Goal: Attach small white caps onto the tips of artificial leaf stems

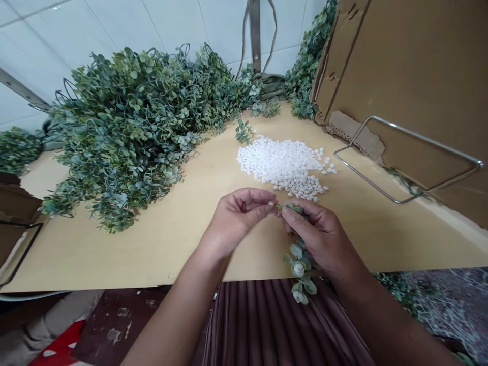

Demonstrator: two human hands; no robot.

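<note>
The left hand (pixel 244 211) is pinching a small white bead (pixel 271 203) between thumb and finger, nearly closed. The right hand (pixel 318 229) is gripping a leafy stem (pixel 295 208) with thumb and bent fingers. From the bead, the stem tip is lying at three o'clock, just beside it; whether they are touching, I cannot tell. This tip is pointing to nine o'clock, its long axis running almost sideways. Below the right hand, leaves with white buds (pixel 298 269) are hanging toward six o'clock; the hand is hiding whether they are joining the same stem. The bead pile (pixel 280 160) is resting at twelve o'clock from both hands.
</note>
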